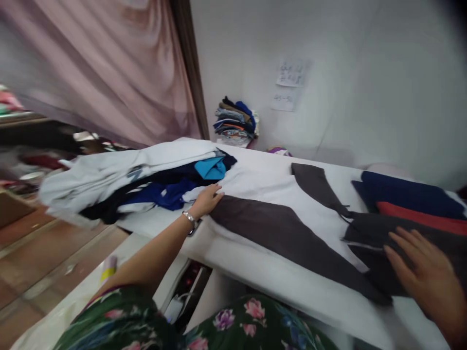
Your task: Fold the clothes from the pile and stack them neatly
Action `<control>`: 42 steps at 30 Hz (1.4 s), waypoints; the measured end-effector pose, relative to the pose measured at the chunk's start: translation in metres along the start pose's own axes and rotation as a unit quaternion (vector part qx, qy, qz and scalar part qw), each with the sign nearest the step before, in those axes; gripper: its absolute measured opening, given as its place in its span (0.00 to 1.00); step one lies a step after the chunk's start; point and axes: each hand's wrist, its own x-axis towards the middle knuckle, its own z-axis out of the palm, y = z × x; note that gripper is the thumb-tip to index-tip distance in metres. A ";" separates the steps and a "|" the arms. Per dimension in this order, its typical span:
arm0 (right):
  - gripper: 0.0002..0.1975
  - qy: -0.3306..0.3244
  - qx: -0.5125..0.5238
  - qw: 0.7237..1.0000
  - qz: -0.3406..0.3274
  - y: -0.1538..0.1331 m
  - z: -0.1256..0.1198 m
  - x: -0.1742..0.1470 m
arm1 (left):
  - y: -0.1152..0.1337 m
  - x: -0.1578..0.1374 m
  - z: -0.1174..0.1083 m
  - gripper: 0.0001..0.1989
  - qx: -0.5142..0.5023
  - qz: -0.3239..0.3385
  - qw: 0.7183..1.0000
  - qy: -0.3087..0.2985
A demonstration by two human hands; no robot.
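A white and dark grey garment (262, 223) lies spread out across the white table. My left hand (207, 199), with a bracelet at the wrist, rests at the garment's left end, fingers stretched over its edge. Over the dark cloth (375, 243) at the garment's right end is my right hand (425, 265), slightly blurred, its fingers apart and flat. Whether the right palm touches the cloth I cannot tell. Behind that hand lie a folded navy garment (412, 192) and a red one (423, 216).
To the left, a heap of clothes holds white garments (127, 163), a royal blue one (160, 194) and a turquoise piece (211, 167). A folded stack (235, 121) stands against the wall. A pink curtain (146, 73) hangs at the back left. Tiled floor (54, 262) shows below.
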 end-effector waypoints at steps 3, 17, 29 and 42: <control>0.27 -0.068 0.152 0.983 -0.075 -0.065 0.010 -0.011 | -0.023 -0.013 -0.010 0.22 0.023 -0.088 0.995 0.036; 0.30 -0.291 0.043 0.945 -0.142 -0.122 0.118 -0.024 | -0.042 -0.020 0.002 0.31 0.088 -0.162 0.983 0.017; 0.30 -0.331 0.063 0.929 -0.152 -0.175 0.118 0.008 | -0.051 0.016 0.001 0.28 0.090 -0.123 0.986 -0.070; 0.29 -0.359 0.084 0.914 -0.170 -0.174 0.120 0.000 | -0.058 0.017 -0.011 0.17 0.104 -0.099 0.987 -0.075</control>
